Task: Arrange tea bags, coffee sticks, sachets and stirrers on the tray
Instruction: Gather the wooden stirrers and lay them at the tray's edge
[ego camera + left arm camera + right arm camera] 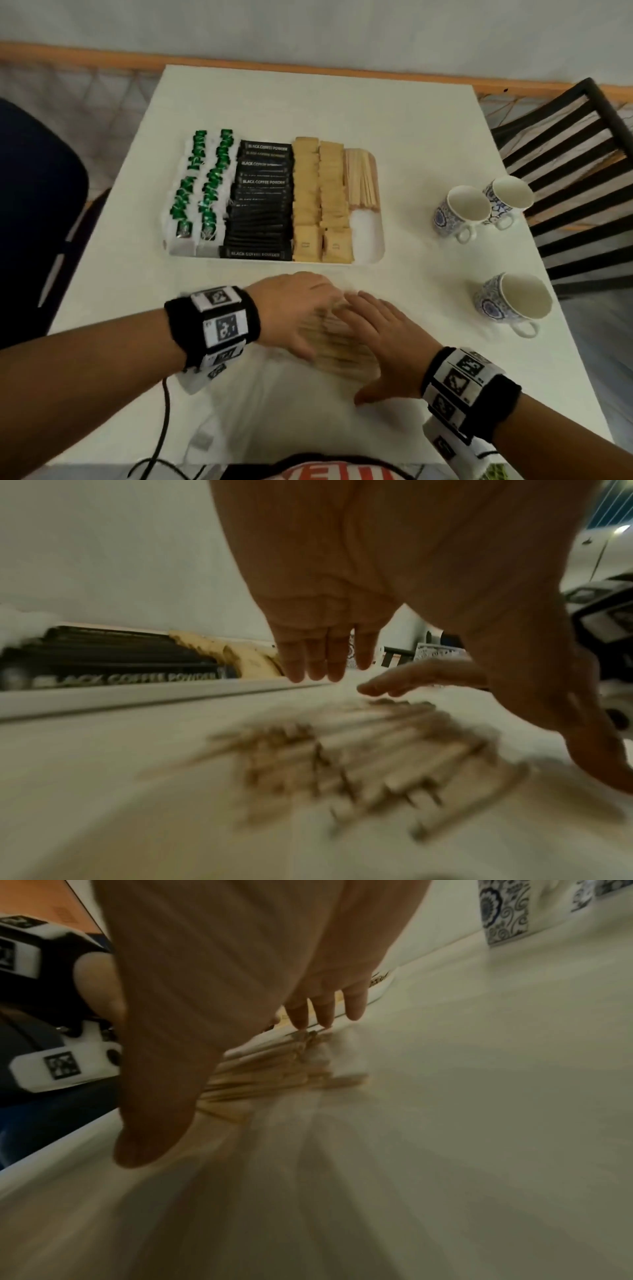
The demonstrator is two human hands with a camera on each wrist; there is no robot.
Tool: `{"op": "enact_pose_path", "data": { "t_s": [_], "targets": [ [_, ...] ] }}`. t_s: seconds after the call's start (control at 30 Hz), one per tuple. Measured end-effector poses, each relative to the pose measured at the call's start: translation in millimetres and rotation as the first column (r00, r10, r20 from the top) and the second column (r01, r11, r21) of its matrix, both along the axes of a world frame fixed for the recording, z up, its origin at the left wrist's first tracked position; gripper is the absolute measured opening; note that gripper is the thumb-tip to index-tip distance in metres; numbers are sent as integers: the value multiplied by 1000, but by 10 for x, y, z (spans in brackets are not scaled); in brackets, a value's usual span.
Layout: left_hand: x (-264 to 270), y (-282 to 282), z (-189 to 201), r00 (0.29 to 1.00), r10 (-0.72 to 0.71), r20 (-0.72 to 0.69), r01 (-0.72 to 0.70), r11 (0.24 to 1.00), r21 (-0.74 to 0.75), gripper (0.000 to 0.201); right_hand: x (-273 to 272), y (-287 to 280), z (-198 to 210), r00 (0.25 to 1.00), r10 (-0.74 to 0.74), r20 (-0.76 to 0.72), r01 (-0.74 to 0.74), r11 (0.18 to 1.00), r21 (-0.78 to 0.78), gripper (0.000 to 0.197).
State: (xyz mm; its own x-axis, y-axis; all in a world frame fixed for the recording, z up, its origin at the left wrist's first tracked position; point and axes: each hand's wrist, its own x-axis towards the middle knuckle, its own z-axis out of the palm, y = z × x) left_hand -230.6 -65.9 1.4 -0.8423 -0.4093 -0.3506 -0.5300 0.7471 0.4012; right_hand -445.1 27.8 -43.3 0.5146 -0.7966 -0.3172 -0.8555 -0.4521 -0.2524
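On the white tabletop (pixel 428 301), just before the filled white tray (pixel 371 240), a loose pile of pale wooden stirrers (pixel 339 346) lies under both hands — left hand (pixel 294 308) and right hand (pixel 380 339) spread flat, fingers straight.

Head view: evenly lit and soft, no glare; edges bow outward, worst at 3 and 9 o'clock.
Motion blur: both hands (pixel 301 308) smeared at 6 o'clock.
Left wrist view: dim; stirrers (pixel 359 764) badly blurred.
Right wrist view: dim; table (pixel 479 1123) streaked, mug (pixel 503 912) at 1 o'clock soft.
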Motion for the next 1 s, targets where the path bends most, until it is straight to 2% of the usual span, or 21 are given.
{"op": "enact_pose_path", "data": {
  "t_s": [0.1, 0.2, 0.27, 0.37, 0.5, 0.67, 0.8, 1.0],
  "targets": [
    [130, 301, -127, 978, 118, 173, -111, 993, -50, 121, 88, 102, -46, 998, -58, -18, 59, 997, 45, 132],
    [181, 418, -272, 952, 206, 225, -184, 976, -114, 124, 165, 91, -52, 992, -118, -32, 119, 993, 17, 125],
    [167, 415, -321, 949, 266, 172, -253, 963, -92, 114, 192, 35, -15, 990, -136, -28, 136, 991, -11, 113],
    [103, 377, -280, 945, 312, 102, -301, 948, -107, 83, 212, -66, 55, 988, -149, -42, 147, 988, -38, 88],
    [-6, 318, -209, 938, 294, 184, -264, 950, -168, 53, 266, -163, 75, 988, -150, -38, 149, 988, -36, 66],
    [-146, 213, -154, 907, 342, 247, -302, 935, -185, 43, 311, -385, 145, 976, -182, -121, 182, 983, -10, 49],
    [-228, 178, -165, 871, 395, 291, -348, 916, -200, 45, 337, -509, 174, 964, -224, -144, 231, 973, 30, 40],
    [-310, 216, -256, 834, 432, 342, -348, 894, -281, 42, 382, -527, 105, 964, -218, -154, 228, 973, 47, 37]
  ]
}}
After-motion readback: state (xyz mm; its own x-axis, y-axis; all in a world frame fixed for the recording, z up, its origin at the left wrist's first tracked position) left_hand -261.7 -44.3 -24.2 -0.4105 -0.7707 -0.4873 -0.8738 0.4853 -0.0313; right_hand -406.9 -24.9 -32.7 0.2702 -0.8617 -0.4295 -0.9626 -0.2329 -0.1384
